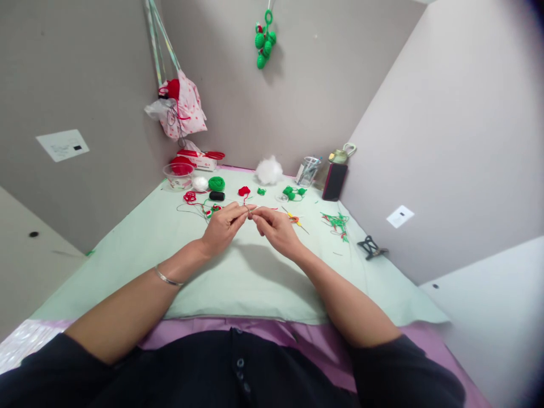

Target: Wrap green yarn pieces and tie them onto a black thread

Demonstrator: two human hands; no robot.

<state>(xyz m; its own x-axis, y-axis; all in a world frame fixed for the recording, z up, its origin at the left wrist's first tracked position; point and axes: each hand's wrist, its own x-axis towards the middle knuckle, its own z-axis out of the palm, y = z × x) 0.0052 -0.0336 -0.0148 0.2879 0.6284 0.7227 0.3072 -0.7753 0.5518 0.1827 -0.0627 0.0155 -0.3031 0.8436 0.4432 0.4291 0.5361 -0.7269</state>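
My left hand (224, 225) and my right hand (275, 228) meet above the middle of the table, fingertips touching. From a small red yarn bundle (244, 191) just beyond, a strand of red yarn (245, 200) runs down to my left fingers, which are closed on it. My right hand is closed in a pinch; whatever lies in its fingertips is too small and hidden to name. A short red end (274, 209) shows past my right knuckles. Close to my left hand lies a red, white and green crocheted piece (212, 211). Beyond my right hand lie orange-handled scissors (293, 218) and a yellow-handled tool (302, 225).
Green yarn (216, 183), a black thread spool (216, 196), a clear tub (178, 180) and white stuffing (268, 171) stand behind. Rightward are a cup (307, 171), phone (335, 182), yarn scraps (338, 224) and a black claw clip (371, 247). Walls enclose the table.
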